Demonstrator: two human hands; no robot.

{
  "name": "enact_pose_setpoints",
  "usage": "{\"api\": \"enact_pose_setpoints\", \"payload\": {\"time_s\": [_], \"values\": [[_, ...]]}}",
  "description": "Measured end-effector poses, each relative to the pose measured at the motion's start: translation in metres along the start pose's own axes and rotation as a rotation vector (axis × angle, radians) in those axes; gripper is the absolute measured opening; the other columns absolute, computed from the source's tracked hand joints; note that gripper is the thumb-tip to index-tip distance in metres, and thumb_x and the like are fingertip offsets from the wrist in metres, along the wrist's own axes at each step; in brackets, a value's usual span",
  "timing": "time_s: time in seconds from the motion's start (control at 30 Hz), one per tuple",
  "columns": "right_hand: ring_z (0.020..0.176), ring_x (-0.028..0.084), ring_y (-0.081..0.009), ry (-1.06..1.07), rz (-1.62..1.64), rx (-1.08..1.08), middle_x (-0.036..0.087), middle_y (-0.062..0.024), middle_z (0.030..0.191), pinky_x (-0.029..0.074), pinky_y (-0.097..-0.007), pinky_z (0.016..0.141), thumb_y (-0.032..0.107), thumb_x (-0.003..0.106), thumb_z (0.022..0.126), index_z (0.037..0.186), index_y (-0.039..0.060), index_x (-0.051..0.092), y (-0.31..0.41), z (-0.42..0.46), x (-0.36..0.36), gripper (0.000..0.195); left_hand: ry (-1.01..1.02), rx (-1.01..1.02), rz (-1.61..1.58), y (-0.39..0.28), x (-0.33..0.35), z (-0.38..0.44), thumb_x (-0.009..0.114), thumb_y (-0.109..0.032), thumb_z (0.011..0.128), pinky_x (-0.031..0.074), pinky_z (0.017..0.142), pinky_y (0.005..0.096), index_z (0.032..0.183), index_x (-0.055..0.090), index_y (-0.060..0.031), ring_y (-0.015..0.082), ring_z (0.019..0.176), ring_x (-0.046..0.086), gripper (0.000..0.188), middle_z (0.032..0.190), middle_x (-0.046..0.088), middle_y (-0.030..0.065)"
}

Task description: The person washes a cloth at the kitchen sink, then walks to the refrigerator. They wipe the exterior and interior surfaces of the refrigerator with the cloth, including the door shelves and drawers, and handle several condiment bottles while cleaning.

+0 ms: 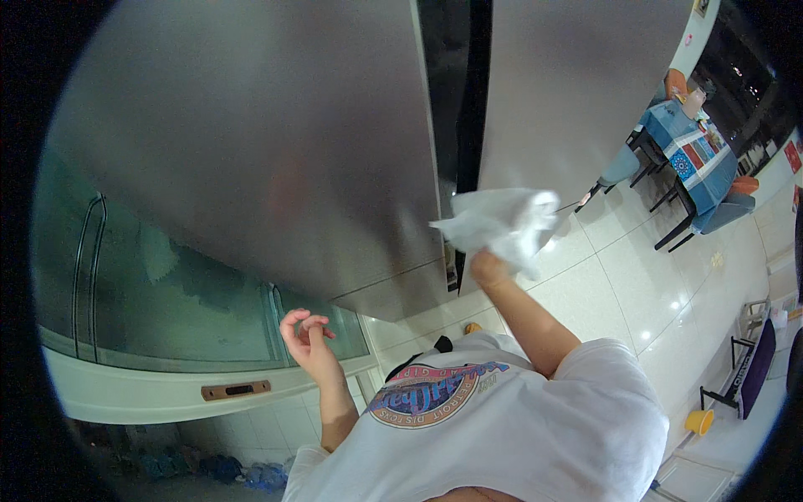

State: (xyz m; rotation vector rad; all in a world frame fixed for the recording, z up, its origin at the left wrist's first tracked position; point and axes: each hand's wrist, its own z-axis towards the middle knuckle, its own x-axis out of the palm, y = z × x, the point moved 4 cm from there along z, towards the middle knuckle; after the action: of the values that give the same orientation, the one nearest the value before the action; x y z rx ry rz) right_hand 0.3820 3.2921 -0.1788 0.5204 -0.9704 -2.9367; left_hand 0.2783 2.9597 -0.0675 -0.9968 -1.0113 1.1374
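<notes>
My right hand is closed around the lower part of a crumpled white sheet. The sheet is blurred, and I cannot tell whether it is cloth, paper or plastic. It hangs in front of a tall grey metal double-door cabinet, likely a refrigerator, near the dark gap between the left door and the right door. Off to the left, my left hand holds nothing. Its fingers are loosely curled and apart, before the lower left door and a green-tinted glass panel.
The glass panel has long metal handles; below runs a white frame with a brass lock plate. Right, beyond the tiled floor, stand a blue-covered dining table and chairs. A yellow bucket sits lower right.
</notes>
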Motion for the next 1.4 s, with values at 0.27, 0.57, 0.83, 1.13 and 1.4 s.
{"api": "enact_pose_setpoints", "payload": {"time_s": [0.27,0.57,0.83,1.13,1.4], "values": [[0.119,0.040,-0.0453,-0.307,-0.178,-0.443,0.034,-0.0236,0.144,0.018,-0.0623,0.104,0.045,0.062,0.077,0.129,0.0055,0.053,0.102,0.251,-0.052,0.066,-0.072,0.004,0.008,0.004,-0.006,0.002,0.049,0.004,0.089,0.042,0.055,0.0222,0.106,0.049,-0.0085,0.0098,0.077,0.058,0.020,0.090,0.058,0.0045],[0.125,0.041,-0.0415,-0.447,-0.415,-0.434,0.034,-0.0206,0.148,0.021,-0.0601,0.106,0.041,0.052,0.083,0.135,0.0050,0.048,0.090,0.301,-0.057,0.064,-0.015,-0.087,0.027,0.011,0.004,0.007,0.054,-0.003,0.091,0.041,0.057,0.0233,0.105,0.050,-0.0102,0.0096,0.074,0.054,0.015,0.082,0.060,0.0032],[0.122,0.037,-0.0534,0.018,-0.275,-0.216,0.042,-0.0335,0.130,0.028,-0.0610,0.102,0.025,0.059,0.077,0.133,-0.0098,0.040,-0.047,0.040,0.013,0.068,0.098,-0.036,0.056,0.016,-0.012,0.022,0.046,0.005,0.088,0.041,0.056,0.0211,0.106,0.049,-0.0091,0.0101,0.076,0.056,0.023,0.086,0.056,0.0024],[0.102,0.061,-0.0339,-0.277,-0.493,-0.763,0.052,-0.0164,0.132,0.036,-0.0497,0.097,0.031,0.057,0.084,0.136,0.0061,0.048,0.100,0.354,-0.101,0.059,0.248,0.236,0.171,-0.003,0.068,0.006,0.052,0.004,0.085,0.044,0.068,0.0220,0.102,0.052,-0.0054,0.0130,0.085,0.052,0.019,0.111,0.045,0.0086],[0.140,0.022,-0.0378,-0.589,-0.189,-0.088,0.029,-0.0275,0.148,0.016,-0.0454,0.116,0.026,0.032,0.102,0.141,-0.0095,0.030,-0.058,0.436,-0.209,0.052,0.133,0.469,0.303,-0.043,0.144,-0.017,0.057,0.000,0.085,0.043,0.062,0.0238,0.102,0.054,-0.0046,0.0158,0.088,0.051,0.018,0.110,0.048,0.0117]]}}
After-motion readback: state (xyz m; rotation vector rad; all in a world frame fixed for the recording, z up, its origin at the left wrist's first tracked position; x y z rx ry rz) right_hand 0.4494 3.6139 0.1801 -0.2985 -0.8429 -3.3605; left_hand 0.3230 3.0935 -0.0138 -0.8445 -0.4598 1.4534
